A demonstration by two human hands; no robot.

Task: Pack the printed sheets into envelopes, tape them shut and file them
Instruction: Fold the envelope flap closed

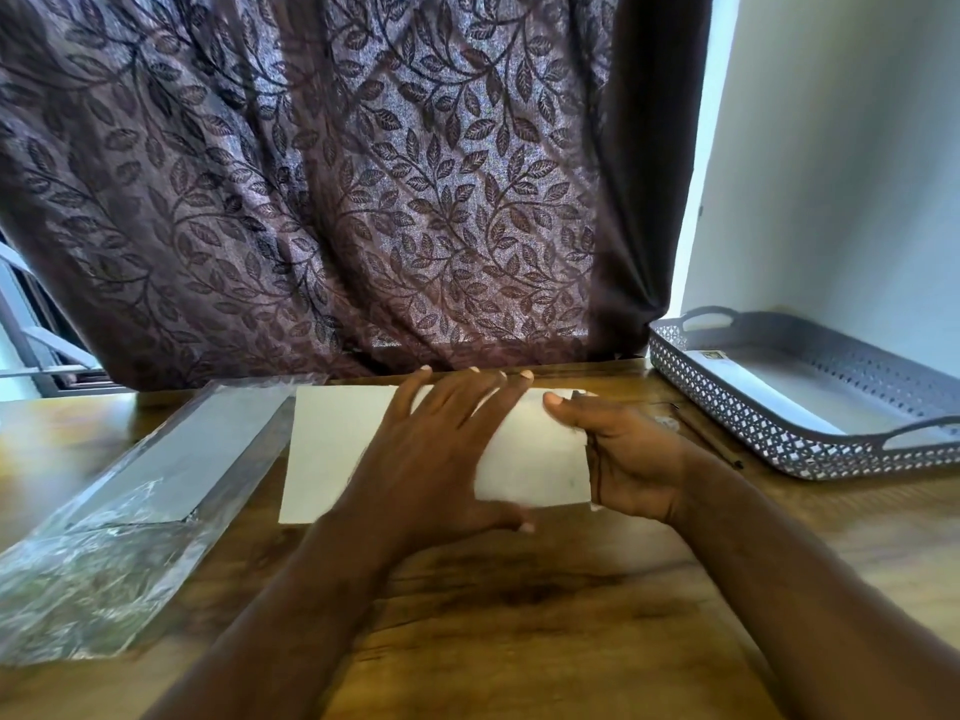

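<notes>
Left hand (441, 449) lay flat on the white paper (337, 449), fingers spread and straight, pressing it to the table (519, 615). Right hand (623, 459) was at the paper's right edge, thumb on top and fingers curled at the edge, pinching it. Frame blurred by motion. Could not tell whether the right-hand portion was a sheet going into an envelope or a fold.

Paper sat mid-table, its far edge close to the curtain (363, 200).

Step, as judged: packing, with sheet and envelope being mated or squared up. No tape was seen, so sealing was not yet begun. The next move likely called for the left hand to pin the paper while the right fed or creased along its right edge.

Room: left of the paper, just beside it, lay a crinkled plastic packet (156, 485). Right of the paper, well apart, stood a grey perforated tray (727, 418) holding a white envelope (763, 392), probably the filing spot. Bare wood showed on the near side of the paper. The far side was tight against the curtain.
</notes>
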